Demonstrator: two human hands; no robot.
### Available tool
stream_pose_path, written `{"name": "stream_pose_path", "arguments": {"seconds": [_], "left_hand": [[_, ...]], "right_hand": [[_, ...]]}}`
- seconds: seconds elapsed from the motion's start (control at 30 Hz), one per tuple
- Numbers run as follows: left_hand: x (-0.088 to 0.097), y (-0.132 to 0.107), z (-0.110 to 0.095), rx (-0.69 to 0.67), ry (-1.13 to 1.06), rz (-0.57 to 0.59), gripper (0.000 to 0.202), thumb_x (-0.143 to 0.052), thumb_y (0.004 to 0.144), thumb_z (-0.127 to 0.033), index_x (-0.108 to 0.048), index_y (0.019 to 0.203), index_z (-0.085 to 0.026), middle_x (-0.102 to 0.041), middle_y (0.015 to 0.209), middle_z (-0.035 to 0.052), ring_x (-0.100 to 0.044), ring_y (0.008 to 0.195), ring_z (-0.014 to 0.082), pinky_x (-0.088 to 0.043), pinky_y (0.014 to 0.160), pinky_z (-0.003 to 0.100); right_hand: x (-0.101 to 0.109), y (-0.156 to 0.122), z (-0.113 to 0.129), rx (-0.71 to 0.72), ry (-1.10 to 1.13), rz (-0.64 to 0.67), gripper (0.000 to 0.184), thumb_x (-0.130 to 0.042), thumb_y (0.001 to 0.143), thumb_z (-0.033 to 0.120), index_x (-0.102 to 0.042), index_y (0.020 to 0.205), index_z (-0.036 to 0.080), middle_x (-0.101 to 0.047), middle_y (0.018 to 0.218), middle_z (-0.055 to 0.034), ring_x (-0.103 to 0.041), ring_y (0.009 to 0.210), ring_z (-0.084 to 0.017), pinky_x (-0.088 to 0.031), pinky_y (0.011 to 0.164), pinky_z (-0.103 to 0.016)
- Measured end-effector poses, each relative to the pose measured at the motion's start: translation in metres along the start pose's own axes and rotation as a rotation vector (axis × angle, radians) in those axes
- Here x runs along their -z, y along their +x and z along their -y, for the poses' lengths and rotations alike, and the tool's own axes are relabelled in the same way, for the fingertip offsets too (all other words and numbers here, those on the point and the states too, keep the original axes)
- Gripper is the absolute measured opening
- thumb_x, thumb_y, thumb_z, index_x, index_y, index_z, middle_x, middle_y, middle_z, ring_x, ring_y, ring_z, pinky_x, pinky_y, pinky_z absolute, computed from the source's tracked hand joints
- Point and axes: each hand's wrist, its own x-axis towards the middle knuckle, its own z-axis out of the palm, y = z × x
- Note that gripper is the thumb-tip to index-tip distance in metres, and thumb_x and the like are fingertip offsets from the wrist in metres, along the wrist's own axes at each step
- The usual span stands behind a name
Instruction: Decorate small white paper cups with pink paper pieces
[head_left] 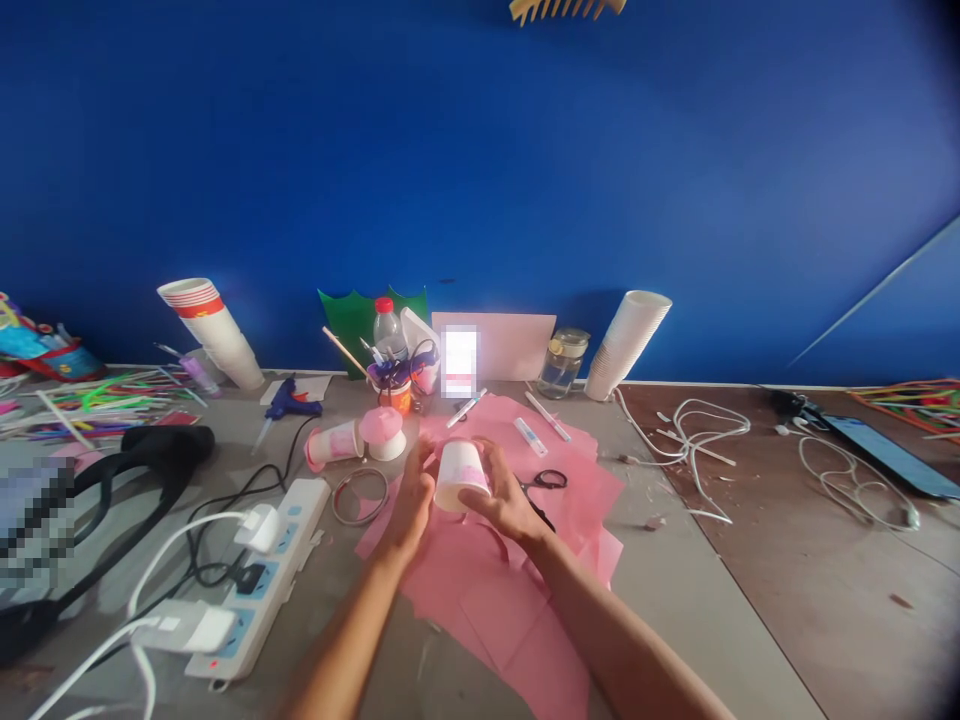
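Observation:
A white paper cup (459, 472) with a patch of pink on its lower side is held between both hands above a sheet of pink paper (510, 590). My left hand (411, 505) presses against the cup's left side with its fingers curved. My right hand (506, 495) wraps the right side and bottom. Black-handled scissors (546, 484) lie on the pink paper just right of my right hand.
A white power strip (259, 580) with plugs and cables lies front left. A blue glue gun (289, 402), a tape ring (360, 496), pink-covered cups (352, 438), stacks of cups (626, 345), a jar (562, 362), a bottle (388, 335) and straws (90, 400) stand behind. White cables (701, 435) and a phone (892, 455) lie right.

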Motion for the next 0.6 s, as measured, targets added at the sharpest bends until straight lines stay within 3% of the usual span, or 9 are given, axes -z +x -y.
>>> {"name": "stream_pose_path", "arguments": {"seconds": [0.13,0.23,0.37,0.6], "left_hand": [[-0.004,-0.005,-0.005,0.093,0.073,0.138,0.091,-0.083,0.058,-0.038,-0.04,0.136,-0.023,-0.059,0.118,0.0111,-0.052,0.111,0.0306,-0.047,0.084,0.032],[-0.006,-0.005,-0.006,0.084,0.141,0.17,0.083,-0.081,0.061,-0.029,-0.04,0.134,-0.024,-0.056,0.121,0.0106,-0.055,0.104,0.027,-0.049,0.076,0.029],[-0.003,-0.001,-0.004,0.012,0.256,0.168,0.068,-0.076,0.067,-0.028,-0.044,0.127,-0.021,-0.056,0.116,0.0102,-0.056,0.101,0.0238,-0.048,0.079,0.03],[0.003,0.002,0.004,-0.035,0.33,0.078,0.066,-0.078,0.064,-0.027,-0.046,0.122,-0.019,-0.056,0.118,0.0112,-0.054,0.109,0.0254,-0.044,0.088,0.033]], "right_hand": [[0.001,0.001,0.002,-0.032,0.082,0.053,0.057,-0.066,0.07,0.032,-0.043,0.121,0.019,-0.055,0.109,-0.0088,-0.051,0.111,-0.026,-0.046,0.089,-0.041],[0.003,0.001,0.002,-0.043,0.073,0.038,0.053,-0.066,0.07,0.029,-0.044,0.117,0.019,-0.055,0.11,-0.0085,-0.054,0.105,-0.024,-0.047,0.087,-0.04],[0.003,-0.001,0.005,-0.066,0.069,0.056,0.055,-0.069,0.07,0.034,-0.044,0.116,0.018,-0.055,0.107,-0.0089,-0.056,0.101,-0.024,-0.05,0.083,-0.039],[0.005,0.0,0.008,-0.059,0.006,0.055,0.058,-0.07,0.07,0.037,-0.045,0.118,0.016,-0.056,0.11,-0.0102,-0.056,0.098,-0.023,-0.049,0.085,-0.041]]}}
